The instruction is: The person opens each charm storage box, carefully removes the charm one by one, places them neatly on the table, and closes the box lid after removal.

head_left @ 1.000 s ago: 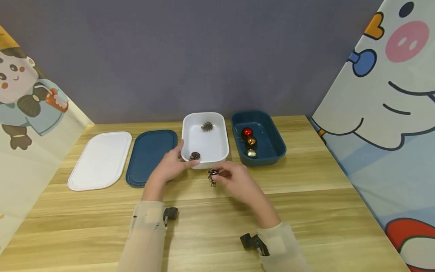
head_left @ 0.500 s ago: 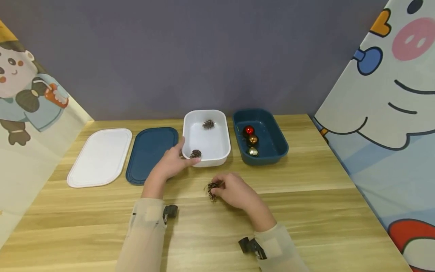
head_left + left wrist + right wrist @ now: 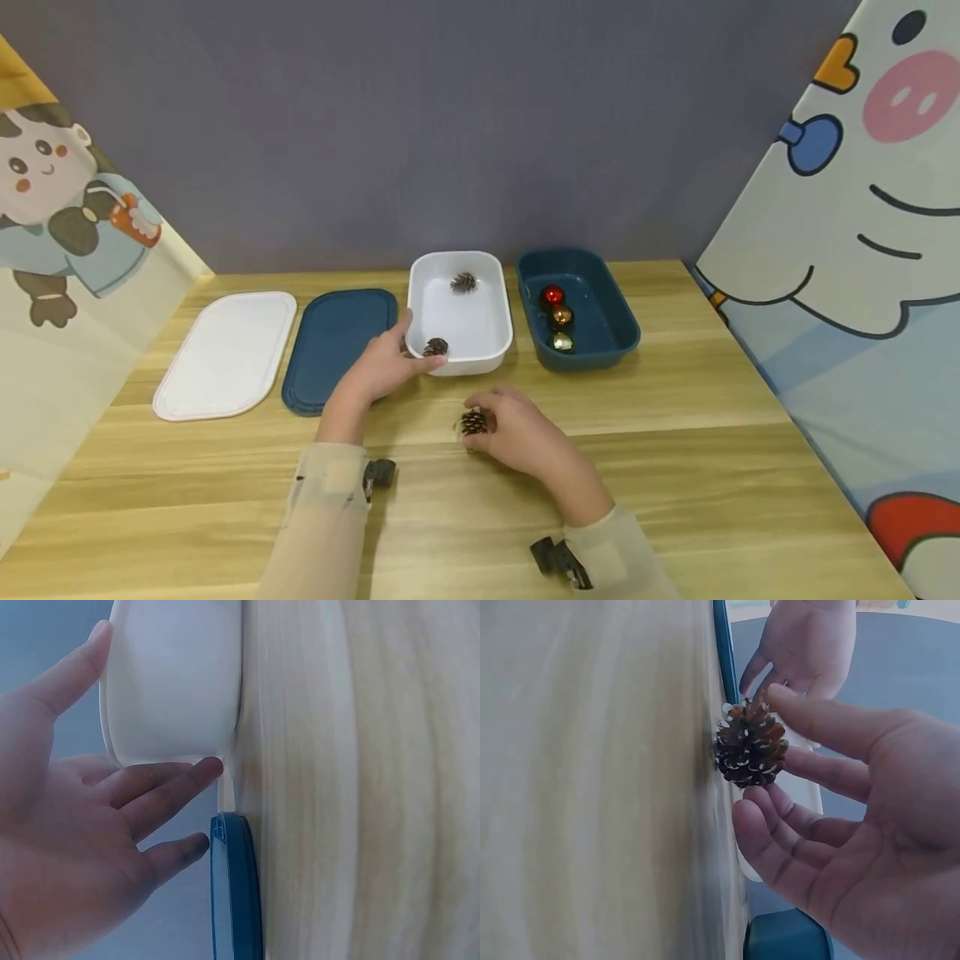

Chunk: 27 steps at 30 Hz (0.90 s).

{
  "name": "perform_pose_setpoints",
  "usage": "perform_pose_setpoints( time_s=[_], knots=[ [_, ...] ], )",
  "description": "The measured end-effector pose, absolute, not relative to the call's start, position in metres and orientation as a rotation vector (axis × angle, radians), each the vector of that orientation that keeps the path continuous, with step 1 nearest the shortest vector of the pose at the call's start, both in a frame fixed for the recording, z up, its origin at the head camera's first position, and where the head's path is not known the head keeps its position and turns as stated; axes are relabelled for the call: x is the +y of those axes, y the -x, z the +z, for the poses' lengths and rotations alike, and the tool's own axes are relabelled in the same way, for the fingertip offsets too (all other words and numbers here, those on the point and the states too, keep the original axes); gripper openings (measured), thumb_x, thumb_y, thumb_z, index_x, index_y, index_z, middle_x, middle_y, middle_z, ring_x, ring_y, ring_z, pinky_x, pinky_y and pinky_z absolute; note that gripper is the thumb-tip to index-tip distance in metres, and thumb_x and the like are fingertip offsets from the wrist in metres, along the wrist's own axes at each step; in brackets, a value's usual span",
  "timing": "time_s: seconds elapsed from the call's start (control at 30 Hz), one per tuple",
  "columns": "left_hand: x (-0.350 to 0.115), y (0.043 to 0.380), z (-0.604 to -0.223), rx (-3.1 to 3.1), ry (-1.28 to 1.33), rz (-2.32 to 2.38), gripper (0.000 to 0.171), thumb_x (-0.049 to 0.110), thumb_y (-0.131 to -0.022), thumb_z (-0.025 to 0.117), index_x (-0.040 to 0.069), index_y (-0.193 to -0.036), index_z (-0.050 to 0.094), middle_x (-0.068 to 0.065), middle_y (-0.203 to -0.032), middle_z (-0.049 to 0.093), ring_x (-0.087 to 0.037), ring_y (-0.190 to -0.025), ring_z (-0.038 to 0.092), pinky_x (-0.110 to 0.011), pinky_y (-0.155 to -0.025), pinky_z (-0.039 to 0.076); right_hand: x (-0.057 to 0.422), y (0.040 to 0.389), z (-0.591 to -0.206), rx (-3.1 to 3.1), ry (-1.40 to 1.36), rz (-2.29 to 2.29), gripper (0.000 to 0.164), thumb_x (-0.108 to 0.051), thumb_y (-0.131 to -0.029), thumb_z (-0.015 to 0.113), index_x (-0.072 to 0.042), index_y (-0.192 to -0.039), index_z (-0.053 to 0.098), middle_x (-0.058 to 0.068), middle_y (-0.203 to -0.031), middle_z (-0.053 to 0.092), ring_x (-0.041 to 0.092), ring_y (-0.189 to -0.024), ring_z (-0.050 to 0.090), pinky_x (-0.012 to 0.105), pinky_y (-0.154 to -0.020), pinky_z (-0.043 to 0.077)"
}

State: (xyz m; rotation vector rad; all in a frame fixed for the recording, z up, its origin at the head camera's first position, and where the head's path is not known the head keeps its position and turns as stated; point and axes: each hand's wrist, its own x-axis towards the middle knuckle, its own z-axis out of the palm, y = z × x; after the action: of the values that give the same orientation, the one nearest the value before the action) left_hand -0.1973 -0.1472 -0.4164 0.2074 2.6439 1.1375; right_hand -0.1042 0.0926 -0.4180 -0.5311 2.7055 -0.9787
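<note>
Head view: right hand [image 3: 516, 429] pinching a cone [image 3: 474, 423] low at the table [image 3: 465, 508], near the white box [image 3: 472, 366]; left hand [image 3: 381, 365], fingers extended, touching its corner. Apparent step: setting the cone down; next move probably calls for loosening the pinch.

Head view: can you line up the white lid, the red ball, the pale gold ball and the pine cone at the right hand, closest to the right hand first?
1. Pine cone: held in the right hand.
2. Pale gold ball: ahead, rightward, inside the blue box.
3. Red ball: same box, farther back.
4. White lid: far left.
</note>
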Motion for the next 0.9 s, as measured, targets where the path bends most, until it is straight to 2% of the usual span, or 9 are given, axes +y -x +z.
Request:
perform_pose_setpoints(
  time_s=[0.3,0.53,0.9],
  knots=[
    [-0.1468,0.1940,-0.4157,2.647,-0.205,1.141,0.116,0.054,-0.094,0.078,0.016,-0.173,0.002,-0.022,-0.176,0.025,-0.045,-0.162,0.024,-0.066,-0.128,0.029,0.0883,0.1025,-0.4232,2.733,0.550,-0.945,0.040,-0.022,-0.092,0.086,-0.009,-0.128,0.074,0.002,-0.097,0.059,0.015,-0.082,0.053,0.030,-0.072,0.047],
    [-0.1456,0.1951,-0.4129,2.645,-0.198,1.157,0.116,0.054,-0.093,0.079,0.016,-0.173,0.003,-0.021,-0.176,0.023,-0.044,-0.163,0.024,-0.065,-0.128,0.029,0.0852,0.1049,-0.4221,2.725,0.517,-0.949,0.044,-0.023,-0.094,0.084,-0.007,-0.133,0.071,0.003,-0.099,0.059,0.016,-0.082,0.054,0.032,-0.072,0.047],
    [-0.1459,0.1963,-0.4152,2.647,-0.215,1.165,0.117,0.052,-0.093,0.080,0.014,-0.173,0.004,-0.024,-0.173,0.031,-0.044,-0.159,0.033,-0.063,-0.126,0.034,0.0836,0.1010,-0.4177,2.726,0.535,-0.932,0.051,-0.016,-0.090,0.088,-0.005,-0.135,0.069,0.003,-0.100,0.059,0.012,-0.080,0.055,0.030,-0.075,0.050]
  ],
)
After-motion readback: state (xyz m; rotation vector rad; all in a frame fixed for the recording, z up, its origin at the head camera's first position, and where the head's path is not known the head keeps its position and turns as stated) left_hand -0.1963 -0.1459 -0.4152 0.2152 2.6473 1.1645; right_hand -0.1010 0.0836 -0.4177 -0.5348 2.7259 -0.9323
